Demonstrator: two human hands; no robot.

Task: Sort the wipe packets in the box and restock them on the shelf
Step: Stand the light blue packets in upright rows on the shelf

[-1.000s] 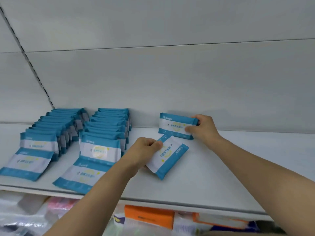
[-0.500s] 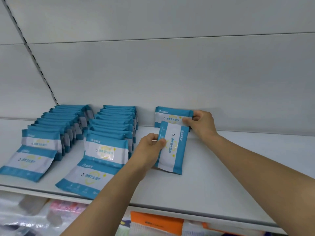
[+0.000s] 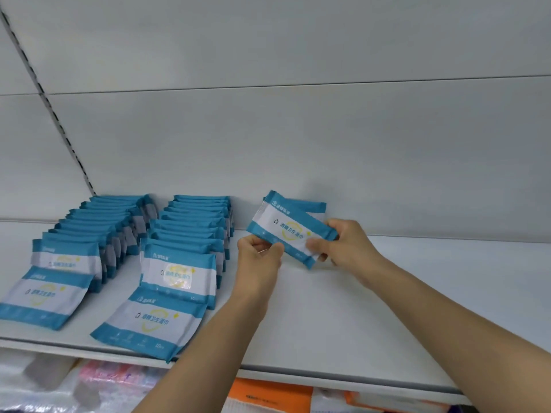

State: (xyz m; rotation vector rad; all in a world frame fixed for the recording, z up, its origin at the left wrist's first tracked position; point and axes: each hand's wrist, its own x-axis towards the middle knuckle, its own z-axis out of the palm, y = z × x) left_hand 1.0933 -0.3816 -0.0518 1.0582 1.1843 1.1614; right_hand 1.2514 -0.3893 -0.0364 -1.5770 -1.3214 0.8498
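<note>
While I stand facing the white shelf (image 3: pixel 343 308), both my hands are up near its back panel, sharing 1 wipe packet (image 3: pixel 290 231). My left hand (image 3: pixel 258 257) pinches the packet's lower left corner between thumb and curled fingers. My right hand (image 3: pixel 343 244) grips the packet's right end, thumb across the front and fingers wrapped behind. I hold the packet off the shelf surface, tilted so that its left end sits higher and its printed face, white with blue bands top and bottom, turns toward me.

Just behind it, a second packet (image 3: pixel 310 207) stands upright against the back panel; only its blue top edge and part of its white band show past the one I hold. I cannot tell whether the 2 touch.

To the left, 2 rows of the same packets run from the back panel toward the front edge. The middle row (image 3: pixel 190 231) stands just beside my left hand, packed upright 1 behind another, with 1 packet (image 3: pixel 149 321) lying flat at its front. The left row (image 3: pixel 101 231) is arranged likewise, ending in a flat packet (image 3: pixel 41 299) near the shelf's edge.

Below the shelf, orange packaging (image 3: pixel 268 396) and pink wrapped goods (image 3: pixel 119 378) show, blurred.
</note>
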